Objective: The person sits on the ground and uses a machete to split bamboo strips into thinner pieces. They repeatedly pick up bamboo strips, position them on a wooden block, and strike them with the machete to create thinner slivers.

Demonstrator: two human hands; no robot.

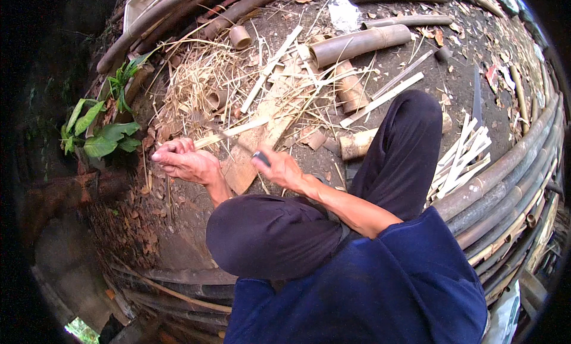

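Note:
My left hand point(189, 162) is closed around one end of a pale bamboo strip point(238, 129), which slants up and to the right. In my right hand point(282, 170) is a knife with a dark handle point(260, 158). Its thin blade, smeared by motion, reaches up and left to the strip. Whether the edge touches the strip I cannot tell. Beneath both hands a flat wooden board point(242, 174) lies on the ground, running away under scattered shavings. My bent legs are on either side of the right forearm.
Curled bamboo shavings point(193, 76) heap up beyond my left hand. Cut bamboo tubes point(361, 45) lie farther off. On the right, split white strips point(463, 156) rest beside long bamboo poles point(476, 195), with a saw blade point(477, 97) nearby. A leafy plant point(104, 136) grows at left.

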